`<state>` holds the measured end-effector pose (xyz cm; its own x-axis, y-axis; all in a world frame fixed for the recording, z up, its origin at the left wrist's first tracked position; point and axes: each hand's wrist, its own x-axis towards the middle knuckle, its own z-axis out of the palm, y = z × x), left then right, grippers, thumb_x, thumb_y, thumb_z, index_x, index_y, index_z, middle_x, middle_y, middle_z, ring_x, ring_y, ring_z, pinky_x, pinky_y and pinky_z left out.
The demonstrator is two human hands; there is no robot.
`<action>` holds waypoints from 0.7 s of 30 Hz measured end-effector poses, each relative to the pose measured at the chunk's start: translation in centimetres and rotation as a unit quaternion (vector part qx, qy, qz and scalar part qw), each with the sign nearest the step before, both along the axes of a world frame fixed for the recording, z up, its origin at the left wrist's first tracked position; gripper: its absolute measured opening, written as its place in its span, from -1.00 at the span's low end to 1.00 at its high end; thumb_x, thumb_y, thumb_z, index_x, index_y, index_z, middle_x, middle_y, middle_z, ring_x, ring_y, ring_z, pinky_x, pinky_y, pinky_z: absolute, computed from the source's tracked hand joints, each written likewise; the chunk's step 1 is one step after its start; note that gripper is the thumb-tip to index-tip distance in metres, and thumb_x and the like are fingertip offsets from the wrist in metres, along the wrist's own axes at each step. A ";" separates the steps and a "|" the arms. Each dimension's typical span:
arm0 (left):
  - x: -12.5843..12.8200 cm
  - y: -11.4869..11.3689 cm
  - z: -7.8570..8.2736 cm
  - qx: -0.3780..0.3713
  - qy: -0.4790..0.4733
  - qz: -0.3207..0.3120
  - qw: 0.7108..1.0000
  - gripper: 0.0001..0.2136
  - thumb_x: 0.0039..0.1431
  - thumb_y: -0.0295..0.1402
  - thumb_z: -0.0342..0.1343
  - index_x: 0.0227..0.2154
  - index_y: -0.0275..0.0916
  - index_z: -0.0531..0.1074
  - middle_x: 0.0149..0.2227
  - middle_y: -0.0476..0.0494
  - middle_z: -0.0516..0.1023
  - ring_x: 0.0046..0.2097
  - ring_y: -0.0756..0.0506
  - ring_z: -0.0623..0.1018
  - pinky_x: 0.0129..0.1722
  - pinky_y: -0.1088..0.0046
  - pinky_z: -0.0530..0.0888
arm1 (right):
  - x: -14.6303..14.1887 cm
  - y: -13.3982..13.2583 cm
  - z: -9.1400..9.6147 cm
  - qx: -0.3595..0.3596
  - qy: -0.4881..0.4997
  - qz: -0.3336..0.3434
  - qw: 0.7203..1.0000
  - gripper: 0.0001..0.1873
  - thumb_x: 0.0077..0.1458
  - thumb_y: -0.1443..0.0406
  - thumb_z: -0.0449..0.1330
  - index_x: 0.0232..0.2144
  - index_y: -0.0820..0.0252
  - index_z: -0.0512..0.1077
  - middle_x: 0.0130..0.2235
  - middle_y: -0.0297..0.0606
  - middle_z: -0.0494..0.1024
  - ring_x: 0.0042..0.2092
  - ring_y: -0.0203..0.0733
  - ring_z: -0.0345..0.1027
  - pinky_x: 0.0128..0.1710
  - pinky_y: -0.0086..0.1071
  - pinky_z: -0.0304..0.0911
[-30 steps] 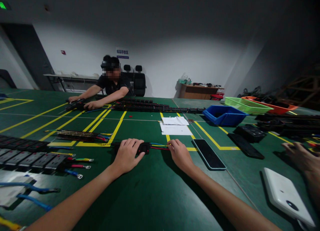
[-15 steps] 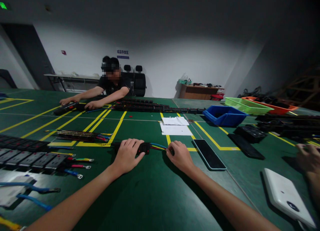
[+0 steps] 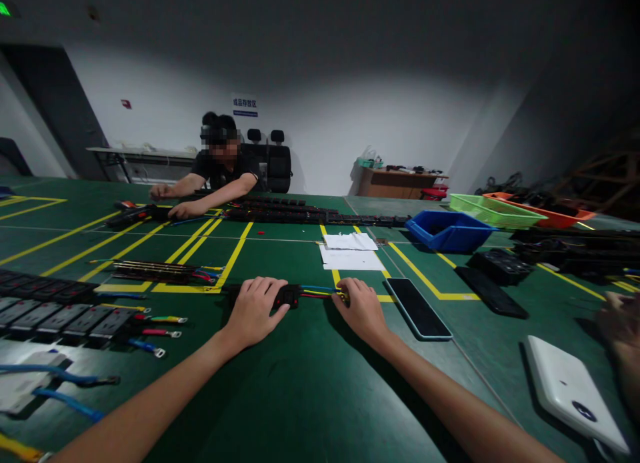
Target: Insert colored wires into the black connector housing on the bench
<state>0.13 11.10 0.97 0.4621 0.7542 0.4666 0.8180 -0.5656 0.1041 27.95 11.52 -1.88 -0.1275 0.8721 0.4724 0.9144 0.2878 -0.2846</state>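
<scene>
Laid over a black socket strip (image 3: pixel 289 296) is my left hand (image 3: pixel 256 311), its fingers wrapped across the top and its thumb along the near side. Much of the strip is hidden beneath that hand. Blue, yellow and red wires (image 3: pixel 318 292) run out of the strip's right end. My right hand (image 3: pixel 361 307) pinches these wires near their far ends, with the fingertips curled over them. The wire tips are mostly hidden by the fingers.
Left lie more socket strips (image 3: pixel 65 319) and a wire bundle (image 3: pixel 160 272). Right are a phone (image 3: pixel 419 308), a white power bank (image 3: pixel 574 393) and a blue bin (image 3: pixel 447 231). Papers (image 3: pixel 351 252) lie ahead. A co-worker (image 3: pixel 223 163) handles parts across the table; another person's hand (image 3: pixel 623 329) shows at right.
My right fingers have shifted slightly on the wires, which now look straighter and more spread. My left hand stays in place. The co-worker's one hand has lifted off the black part.
</scene>
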 end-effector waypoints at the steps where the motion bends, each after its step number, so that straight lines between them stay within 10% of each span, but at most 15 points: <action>1: 0.0 0.0 0.0 -0.001 0.001 0.000 1.000 -0.61 0.28 -0.19 0.08 0.13 -0.16 0.34 0.02 -0.20 0.50 0.04 -0.23 0.45 0.07 0.09 0.32 | 0.0 0.0 0.0 0.002 0.005 0.002 1.000 -0.86 0.25 0.23 0.15 -0.16 0.13 0.40 -0.18 -0.22 0.55 -0.14 -0.10 0.38 -0.19 -0.30 0.08; 21: 0.0 0.0 0.0 0.000 0.001 0.002 1.000 -0.61 0.28 -0.19 0.09 0.12 -0.17 0.35 0.02 -0.20 0.50 0.03 -0.24 0.45 0.05 0.09 0.31 | 0.1 -0.3 0.1 0.031 0.012 0.015 0.999 -0.94 0.18 0.31 0.17 -0.30 0.13 0.46 -0.33 -0.29 0.56 -0.22 -0.14 0.34 -0.23 -0.30 0.05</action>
